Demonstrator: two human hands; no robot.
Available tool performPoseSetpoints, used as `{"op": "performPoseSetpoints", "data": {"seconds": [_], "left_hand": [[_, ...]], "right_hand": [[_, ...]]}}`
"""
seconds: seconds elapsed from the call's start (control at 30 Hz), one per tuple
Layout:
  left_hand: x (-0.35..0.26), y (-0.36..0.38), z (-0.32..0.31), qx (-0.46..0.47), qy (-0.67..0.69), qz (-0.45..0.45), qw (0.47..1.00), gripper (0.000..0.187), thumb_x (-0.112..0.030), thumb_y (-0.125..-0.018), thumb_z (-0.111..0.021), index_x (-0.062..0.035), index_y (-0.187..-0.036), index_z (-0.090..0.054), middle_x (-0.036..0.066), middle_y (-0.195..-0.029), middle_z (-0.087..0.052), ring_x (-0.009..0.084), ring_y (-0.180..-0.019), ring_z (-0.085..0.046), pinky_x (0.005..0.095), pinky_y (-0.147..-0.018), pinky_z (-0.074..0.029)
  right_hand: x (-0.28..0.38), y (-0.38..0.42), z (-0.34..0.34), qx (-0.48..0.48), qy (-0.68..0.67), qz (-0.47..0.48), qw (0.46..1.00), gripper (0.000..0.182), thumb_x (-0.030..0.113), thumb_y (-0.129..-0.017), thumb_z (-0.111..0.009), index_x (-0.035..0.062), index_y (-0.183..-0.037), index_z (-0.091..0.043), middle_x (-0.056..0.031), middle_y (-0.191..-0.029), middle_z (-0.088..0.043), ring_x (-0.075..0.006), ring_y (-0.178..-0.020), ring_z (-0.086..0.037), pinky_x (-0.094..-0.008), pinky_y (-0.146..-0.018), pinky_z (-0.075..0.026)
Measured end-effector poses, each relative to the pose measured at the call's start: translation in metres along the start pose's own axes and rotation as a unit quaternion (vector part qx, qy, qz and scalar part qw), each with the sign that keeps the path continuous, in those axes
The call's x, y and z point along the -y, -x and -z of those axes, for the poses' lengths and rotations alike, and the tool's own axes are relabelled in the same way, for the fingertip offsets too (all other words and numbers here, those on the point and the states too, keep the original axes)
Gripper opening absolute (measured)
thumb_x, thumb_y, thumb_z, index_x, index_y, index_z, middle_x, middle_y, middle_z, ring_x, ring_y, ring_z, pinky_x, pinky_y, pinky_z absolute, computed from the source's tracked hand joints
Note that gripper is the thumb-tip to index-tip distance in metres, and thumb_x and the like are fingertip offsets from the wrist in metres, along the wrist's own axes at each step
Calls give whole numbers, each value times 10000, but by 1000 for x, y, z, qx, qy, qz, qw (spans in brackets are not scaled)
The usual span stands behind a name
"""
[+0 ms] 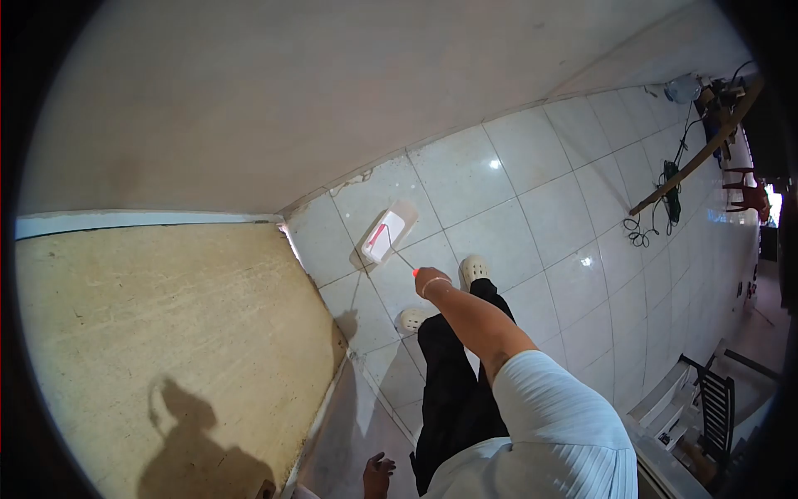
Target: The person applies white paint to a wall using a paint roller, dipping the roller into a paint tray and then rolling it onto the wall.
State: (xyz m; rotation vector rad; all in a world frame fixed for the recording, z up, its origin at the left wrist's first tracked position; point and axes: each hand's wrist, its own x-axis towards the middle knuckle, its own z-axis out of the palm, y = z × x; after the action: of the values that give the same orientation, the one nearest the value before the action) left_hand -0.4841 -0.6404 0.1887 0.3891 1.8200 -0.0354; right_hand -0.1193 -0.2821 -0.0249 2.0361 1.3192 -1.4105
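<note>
Roller, red handle in right hand, grip closed; left hand loosely open.

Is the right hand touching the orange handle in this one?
Touching. The head view shows the right hand closed around the orange handle, whose bright end pokes out beyond the grip.

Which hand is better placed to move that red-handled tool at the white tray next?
Right, I'd judge: the right hand grips the red handle, whose rod reaches the white tray. The left hand hangs farther back, off the tool.
</note>
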Motion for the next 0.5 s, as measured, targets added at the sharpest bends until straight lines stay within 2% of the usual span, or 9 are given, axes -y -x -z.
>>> {"op": "performPoseSetpoints", "data": {"seconds": [0.13, 0.2, 0.23, 0.3, 0.5], "left_hand": [[1, -5, -1, 17, -2, 1, 1000, 433, -177, -881, -568, 41, -1246, -485, 155, -936, -666, 207, -825, -662, 309, -713, -520], [-2, -6, 2, 65, 18, -3, 998, 438, -233, -931, -527, -33, -1318, -475, 123, -1038, -642, 210, -903, -621, 357, -808, -510], [-7, -6, -1, 66, 18, -4, 998, 438, -233, -931, -527, -33, -1318, -475, 123, -1038, -642, 210, -903, -621, 357, -808, -510], [-19, -8, -7, 24, -15, -3, 1000, 438, -183, -878, -571, 35, -1248, -486, 153, -943, -667, 207, -834, -661, 312, -717, -518], [-27, -10, -8, 27, -8, -26, 999, 429, -173, -876, -570, 31, -1245, -492, 142, -938, -672, 202, -842, -662, 314, -719, -515]], "right_hand": [[-34, 19, -3, -13, 9, 23, 1000, 246, 112, -857, -521, 21, -1016, -684, -204, -1061, -670, -336, -1018, -648, -412, -844, -524], [-45, 32, 6, -23, 21, 33, 999, 242, 130, -848, -529, 4, -991, -679, -209, -1045, -673, -334, -1015, -648, -401, -857, -516], [-52, 33, 8, -24, 21, 32, 999, 242, 130, -848, -529, 4, -991, -679, -209, -1045, -673, -334, -1015, -648, -401, -857, -516], [-61, 32, 10, -18, 29, 33, 999, 239, 110, -831, -548, 4, -996, -686, -213, -1059, -668, -331, -1026, -645, -402, -854, -519], [-43, 11, 38, 56, 135, 41, 988, 242, 75, -811, -595, 29, -1020, -709, -188, -1117, -658, -322, -1054, -639, -431, -823, -532]]}}
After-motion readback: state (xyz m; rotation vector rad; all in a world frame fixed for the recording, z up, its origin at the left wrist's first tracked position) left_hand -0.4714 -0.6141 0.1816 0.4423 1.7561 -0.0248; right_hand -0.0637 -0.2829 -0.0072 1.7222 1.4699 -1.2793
